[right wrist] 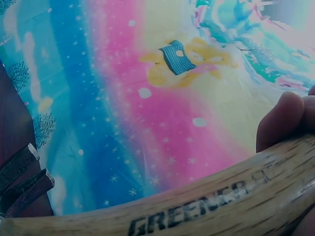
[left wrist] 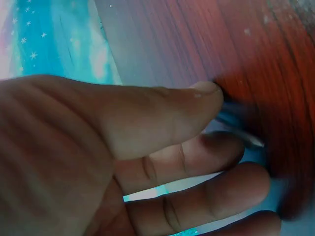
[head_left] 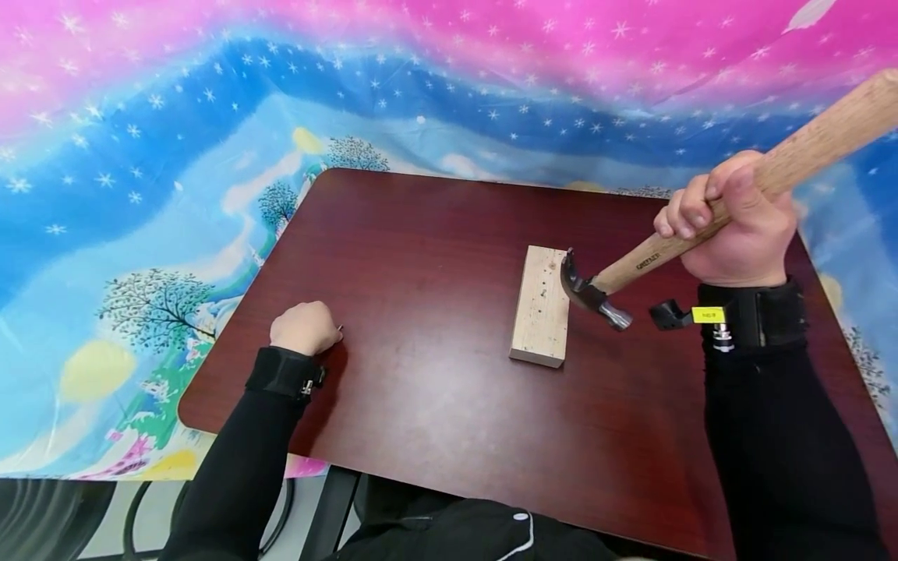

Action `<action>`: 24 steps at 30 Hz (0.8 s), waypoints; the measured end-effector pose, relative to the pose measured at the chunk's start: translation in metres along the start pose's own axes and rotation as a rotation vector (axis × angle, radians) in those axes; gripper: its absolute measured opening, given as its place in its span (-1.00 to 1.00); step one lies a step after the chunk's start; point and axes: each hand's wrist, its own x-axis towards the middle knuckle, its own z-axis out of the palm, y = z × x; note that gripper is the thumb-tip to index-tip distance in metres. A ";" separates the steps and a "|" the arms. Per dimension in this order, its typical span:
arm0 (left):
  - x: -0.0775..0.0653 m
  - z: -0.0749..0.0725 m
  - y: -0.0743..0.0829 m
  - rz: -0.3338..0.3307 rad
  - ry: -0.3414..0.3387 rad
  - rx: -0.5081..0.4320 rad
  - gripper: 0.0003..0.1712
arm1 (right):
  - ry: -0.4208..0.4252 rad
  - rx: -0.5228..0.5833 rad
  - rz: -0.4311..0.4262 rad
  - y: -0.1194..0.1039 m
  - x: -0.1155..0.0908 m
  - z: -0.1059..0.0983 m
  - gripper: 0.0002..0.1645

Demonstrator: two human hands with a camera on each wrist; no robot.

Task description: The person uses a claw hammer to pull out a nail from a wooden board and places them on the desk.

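Note:
My right hand [head_left: 751, 234] grips a claw hammer [head_left: 648, 257] by its wooden handle, holding it tilted above the right side of the table. Its dark metal head overlaps the right edge of a pale wooden block [head_left: 539, 327] in the head view. Small dark marks dot the block's top face. The printed handle [right wrist: 211, 209] fills the bottom of the right wrist view. Over at the left, my left hand [head_left: 305, 327] pinches a thin metal nail [left wrist: 247, 136] between thumb and index finger; only its end pokes out, and the other fingers are loosely bent.
A dark red-brown table [head_left: 421, 421] with rounded corners carries the block right of its middle. Behind and beside it hangs a colourful printed cloth [head_left: 231, 156]. Dark cables [head_left: 133, 514] show below the table's front left edge.

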 end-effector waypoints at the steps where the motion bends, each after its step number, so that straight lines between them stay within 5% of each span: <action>1: -0.003 0.000 -0.002 -0.016 0.004 -0.002 -0.51 | -0.008 0.003 0.008 0.004 0.002 0.000 -0.51; 5: -0.012 0.000 -0.012 -0.052 0.027 -0.013 -0.52 | -0.024 0.000 0.033 0.018 0.012 0.001 -0.51; 8: -0.016 -0.002 -0.013 -0.019 0.139 -0.033 -0.53 | -0.040 -0.011 0.056 0.027 0.017 0.000 -0.51; 12: -0.009 -0.010 0.006 0.179 0.382 -0.089 -0.02 | -0.089 -0.085 0.105 0.041 0.024 0.000 -0.53; 14: -0.003 -0.015 0.023 0.299 0.442 -0.077 0.18 | -0.107 -0.135 0.134 0.045 0.026 0.001 -0.56; 17: 0.004 -0.015 0.055 0.418 0.362 0.029 0.23 | -0.099 -0.143 0.162 0.042 0.022 0.001 -0.61; 21: 0.010 0.002 0.096 0.445 0.155 0.123 0.29 | -0.072 -0.084 0.140 0.026 0.007 -0.003 -0.62; 24: 0.014 0.017 0.113 0.467 0.100 0.144 0.33 | -0.082 -0.074 0.129 0.023 0.002 -0.007 -0.61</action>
